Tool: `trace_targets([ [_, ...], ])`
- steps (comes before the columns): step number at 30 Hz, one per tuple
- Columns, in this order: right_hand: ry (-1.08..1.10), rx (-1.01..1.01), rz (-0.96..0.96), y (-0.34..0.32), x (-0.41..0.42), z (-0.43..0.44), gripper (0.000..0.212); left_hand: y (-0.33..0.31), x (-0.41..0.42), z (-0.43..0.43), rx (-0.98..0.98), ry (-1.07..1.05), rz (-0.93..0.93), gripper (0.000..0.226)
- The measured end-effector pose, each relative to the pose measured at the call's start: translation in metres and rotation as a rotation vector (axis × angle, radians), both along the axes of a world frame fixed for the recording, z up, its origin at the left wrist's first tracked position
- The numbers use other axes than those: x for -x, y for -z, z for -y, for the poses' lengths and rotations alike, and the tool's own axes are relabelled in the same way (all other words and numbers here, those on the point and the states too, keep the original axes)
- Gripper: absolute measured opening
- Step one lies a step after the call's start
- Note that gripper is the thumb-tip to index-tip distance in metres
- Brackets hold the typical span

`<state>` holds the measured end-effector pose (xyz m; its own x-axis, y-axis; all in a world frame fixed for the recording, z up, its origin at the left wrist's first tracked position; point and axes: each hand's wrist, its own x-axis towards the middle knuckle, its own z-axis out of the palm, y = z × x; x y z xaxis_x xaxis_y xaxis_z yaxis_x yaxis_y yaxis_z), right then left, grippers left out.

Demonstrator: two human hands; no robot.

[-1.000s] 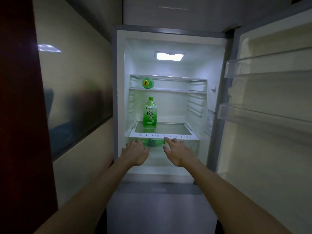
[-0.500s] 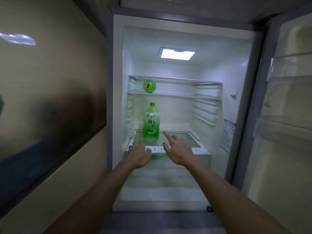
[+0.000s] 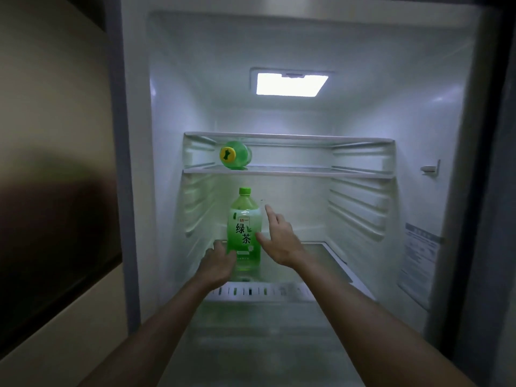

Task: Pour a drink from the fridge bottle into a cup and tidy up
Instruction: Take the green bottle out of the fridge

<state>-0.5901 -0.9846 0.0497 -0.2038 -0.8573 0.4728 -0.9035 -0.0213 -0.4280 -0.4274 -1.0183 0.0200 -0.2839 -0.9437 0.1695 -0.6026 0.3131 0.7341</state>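
**Two hands closing on the upright bottle**

The green bottle (image 3: pixel 244 229) stood upright on the glass shelf (image 3: pixel 321 256) in the lower part of the open fridge (image 3: pixel 418 107), toward the left side, with its cap on top and its long axis vertical. A second bottle (image 3: pixel 234 155) lay on its side on the shelf above, its cap turned toward the room; it looked untouched.

The person reached in with both arms. The left hand (image 3: pixel 219 262) was low, at the bottom left of the standing bottle, its fingers curled loosely and touching or almost touching the label; I could not tell if it pressed on it. The right hand (image 3: pixel 280 237) was on the other side, a little higher, with the fingers spread apart and the thumb just beside the label. Neither grip was clamped on the bottle yet.

So the bottle lay between the two hands, slightly ahead of them. The left hand seemed nearer to it. In my judgement, the coming move needed the hands to close inward from both sides, and then a straight lift, because the upper shelf was not far above the cap.
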Motion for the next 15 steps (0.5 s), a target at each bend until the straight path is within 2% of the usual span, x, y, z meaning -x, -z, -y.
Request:
trace_targets([
  [4, -0.151, 0.062, 0.127, -0.001, 0.009, 0.038, 0.081, -0.003, 0.018, 0.021, -0.108, -0.06, -0.224, 0.047],
  [9, -0.295, 0.122, 0.332, 0.002, 0.013, 0.071, 0.084, 0.017, 0.037, 0.067, -0.27, -0.07, -0.416, 0.062],
  [15, -0.357, 0.202, 0.479, 0.008, 0.013, 0.094, 0.078, 0.002, 0.043, 0.055, -0.316, -0.034, -0.486, 0.03],
])
